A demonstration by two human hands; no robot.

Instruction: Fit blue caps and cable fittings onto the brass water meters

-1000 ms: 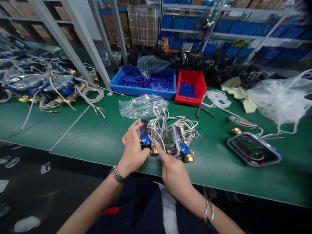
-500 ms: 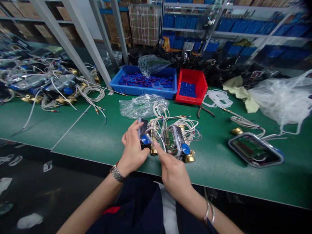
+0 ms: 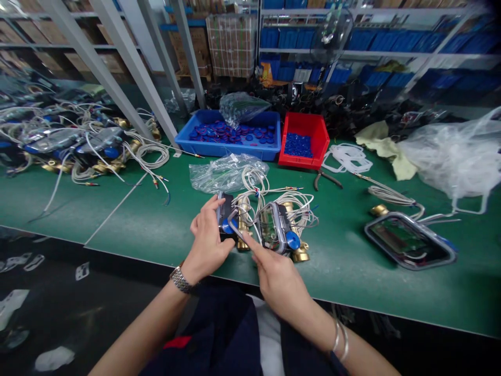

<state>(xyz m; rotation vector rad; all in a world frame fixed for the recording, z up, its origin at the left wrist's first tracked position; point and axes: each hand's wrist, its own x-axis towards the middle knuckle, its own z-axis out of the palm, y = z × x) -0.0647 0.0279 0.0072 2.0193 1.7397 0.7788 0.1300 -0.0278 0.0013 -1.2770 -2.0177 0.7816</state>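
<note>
Clamped between thumb and forefinger of the left hand (image 3: 206, 241), at the left: a meter (image 3: 226, 204) on the desk (image 3: 164, 230), long axis running near to far. Farther off, to the near right: right hand (image 3: 279, 274), forefinger extended toward a grey loop (image 3: 237, 233); cannot tell if pinched.

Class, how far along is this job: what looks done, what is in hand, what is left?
Done, apparently: blue caps show on the gripped unit and its neighbour. In hand: the left hand steadies the gripped unit; the right hand is at a grey loop. Left, perhaps: the untouched far-right unit. Whether the far-left pile is finished, I cannot tell.
</note>
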